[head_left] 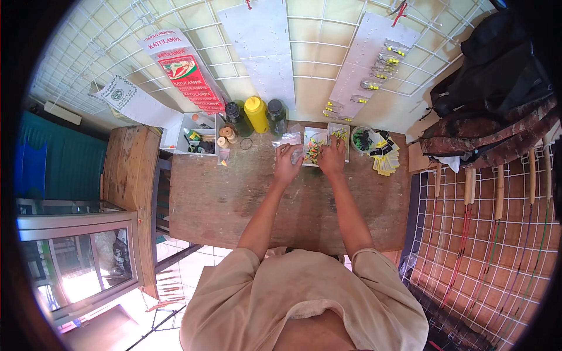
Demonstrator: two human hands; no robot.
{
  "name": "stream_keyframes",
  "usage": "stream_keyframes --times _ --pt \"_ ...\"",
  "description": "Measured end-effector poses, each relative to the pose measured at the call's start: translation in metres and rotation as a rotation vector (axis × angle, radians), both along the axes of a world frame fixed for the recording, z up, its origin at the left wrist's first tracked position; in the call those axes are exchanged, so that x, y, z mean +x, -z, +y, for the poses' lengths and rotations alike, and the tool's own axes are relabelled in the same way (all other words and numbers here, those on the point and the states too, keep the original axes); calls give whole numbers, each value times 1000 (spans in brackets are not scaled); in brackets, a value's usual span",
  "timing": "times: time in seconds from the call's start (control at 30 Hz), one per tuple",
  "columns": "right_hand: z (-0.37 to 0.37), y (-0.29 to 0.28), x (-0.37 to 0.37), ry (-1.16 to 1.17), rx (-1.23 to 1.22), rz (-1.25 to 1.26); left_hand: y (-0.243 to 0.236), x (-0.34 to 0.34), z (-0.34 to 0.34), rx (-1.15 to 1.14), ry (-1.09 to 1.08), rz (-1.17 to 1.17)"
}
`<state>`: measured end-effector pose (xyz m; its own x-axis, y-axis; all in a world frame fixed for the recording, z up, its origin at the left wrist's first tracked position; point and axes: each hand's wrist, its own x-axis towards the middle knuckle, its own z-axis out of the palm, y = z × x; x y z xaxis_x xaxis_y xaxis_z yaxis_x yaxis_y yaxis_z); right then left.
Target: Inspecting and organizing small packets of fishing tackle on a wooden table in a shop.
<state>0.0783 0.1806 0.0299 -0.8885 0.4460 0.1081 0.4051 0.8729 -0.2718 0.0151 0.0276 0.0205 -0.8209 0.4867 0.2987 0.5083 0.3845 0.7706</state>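
My left hand (286, 164) is at the far side of the wooden table, its fingers closed on a small clear plastic bag (297, 155). Beside it stands a white divided tray (307, 164) with small orange, yellow and green pieces (314, 151) in its left part. My right hand (332, 158) is over the tray's right part, fingers bent down among small yellow-green pieces (338, 134). Whatever its fingertips pinch is too small to make out. More clear plastic packaging (289, 138) lies just beyond my left hand.
Right of the tray are a round tub (362, 139) of dark green pieces and fanned yellow-black cards (384, 157). Left stand a yellow bottle (256, 114), dark bottles (277, 116), thread spools (227, 136) and a white box (171, 140). A wire grid (317, 48) rises behind the wooden table (234, 199).
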Motion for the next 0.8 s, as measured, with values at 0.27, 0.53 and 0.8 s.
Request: stream_keyframes --times 0.27,0.53,0.8 --pt "0 9 -1 40 -38 4 1 -2 0 -12 -11 6" --pt "-3 13 -14 128 -100 227 -1 -4 0 -4 -12 1" --pt "2 12 -23 229 -200 204 -4 -9 0 12 -26 27"
